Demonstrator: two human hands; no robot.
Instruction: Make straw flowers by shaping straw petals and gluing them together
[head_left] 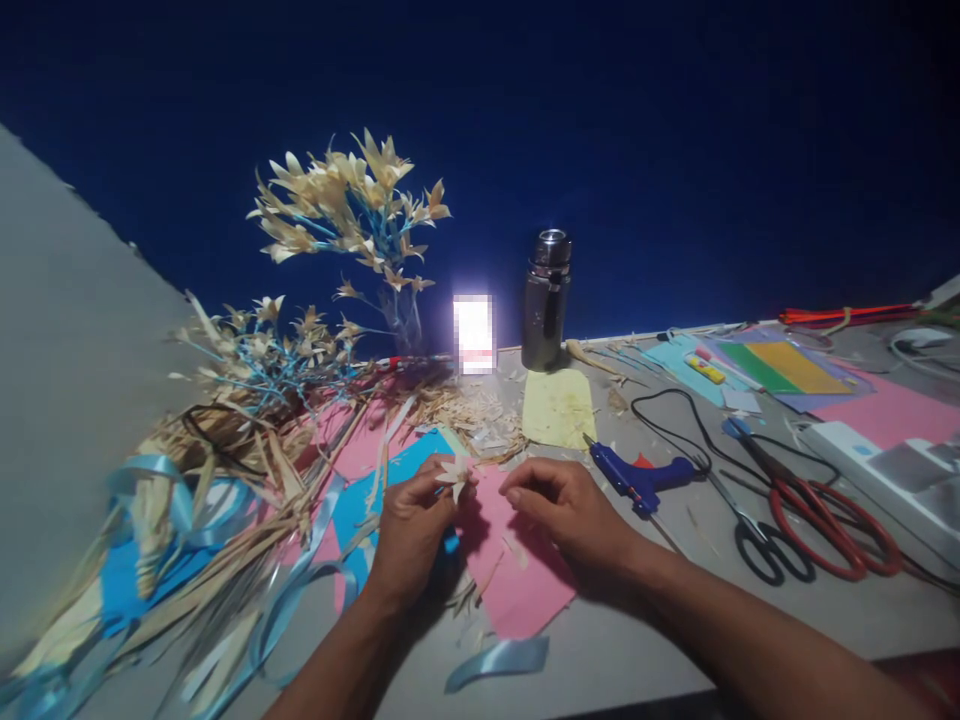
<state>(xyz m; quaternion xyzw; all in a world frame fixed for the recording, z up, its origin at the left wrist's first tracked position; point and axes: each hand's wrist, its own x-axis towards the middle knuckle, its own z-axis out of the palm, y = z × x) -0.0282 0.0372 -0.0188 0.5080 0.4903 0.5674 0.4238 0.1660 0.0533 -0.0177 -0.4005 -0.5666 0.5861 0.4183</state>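
Note:
Pinched in my left hand [415, 522] is a small cream flower [454, 478] with pointed petals, apparently made of dried husk. My right hand [564, 505] is a short way to the right, thumb and fingertips brought together; whatever may be between them is too small to make out. Under both hands lies a pink sheet [517, 590], with a blue sheet [360, 505] at its left. A blue glue gun [637, 478] rests just right of my right hand. A short piece of light-blue ribbon [499, 662] lies nearer me.
Finished-looking husk flowers [337, 205] stand at the back left above piled dried husks [247, 500]. A dark flask [545, 300] stands by the blue wall, beside a bright blurred light [474, 335]. Black-handled scissors [772, 550], red-handled scissors [832, 525] and a white power strip [877, 485] lie right.

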